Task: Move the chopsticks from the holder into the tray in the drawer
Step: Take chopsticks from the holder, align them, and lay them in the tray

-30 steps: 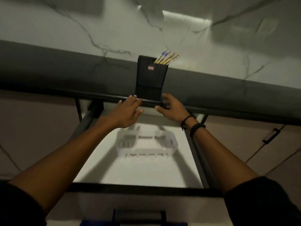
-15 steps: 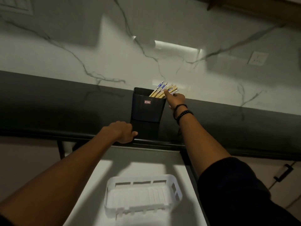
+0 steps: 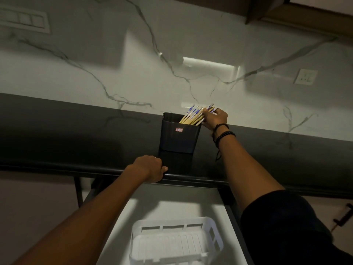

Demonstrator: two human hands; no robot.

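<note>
Right hand (image 3: 214,119) now around chopsticks (image 3: 192,116)

Dark countertop (image 3: 76,134), black holder (image 3: 179,138) upright on it, white tray (image 3: 172,223) in drawer (image 3: 172,196)

Pale bare wood with blue-printed tops on the chopsticks (image 3: 193,116). Smooth dark plastic on the holder (image 3: 179,138). White slatted plastic on the tray (image 3: 172,228) at 6 o'clock. Polished veined marble on the wall (image 3: 133,73) at 12 o'clock; glossy dark countertop (image 3: 76,134).
</note>
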